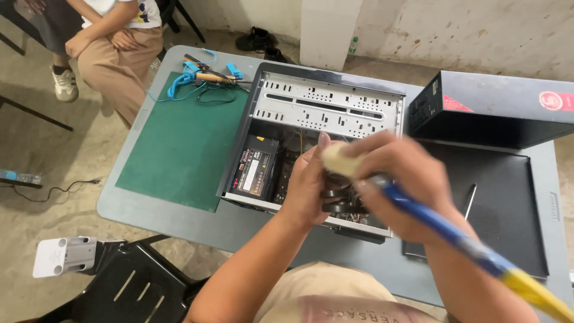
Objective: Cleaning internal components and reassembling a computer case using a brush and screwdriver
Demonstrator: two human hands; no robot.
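We see an open computer case [326, 101] lying on the grey tabletop [179, 218], a power supply [256, 166] and wiring inside. Over its near edge, our left hand [308, 185] fingers wrap a dark fan [338, 197]. Our right hand [397, 179] fingers pinch a blue-handled brush [442, 224], bristles up-left on the fan, handle running down-right. A green mat [179, 143] lies bare to the left.

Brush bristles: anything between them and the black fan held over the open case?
Nothing visible. The right hand presses the brush bristles onto the black fan, which the left hand holds above the open computer case.
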